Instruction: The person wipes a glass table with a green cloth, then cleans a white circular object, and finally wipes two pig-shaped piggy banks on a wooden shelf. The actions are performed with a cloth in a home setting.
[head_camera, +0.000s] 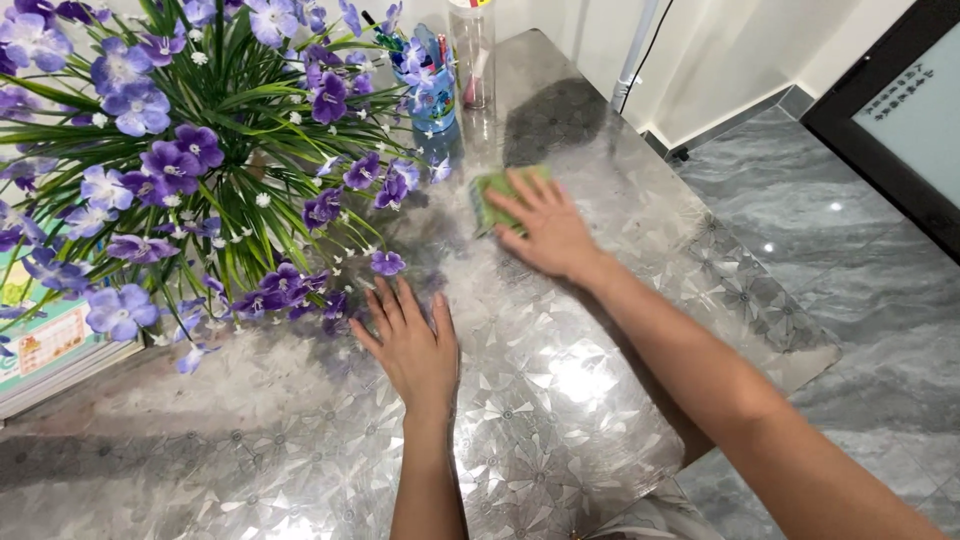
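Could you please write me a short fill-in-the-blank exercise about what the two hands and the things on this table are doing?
1. The right hand presses flat on a cloth whose colour is ____.
2. The left hand lies flat, palm ____, on the table.
3. The flowers left of both hands have petals of ____ colour.
4. The clear tall container stands at the table's ____ end.

Missing words: green; down; purple; far
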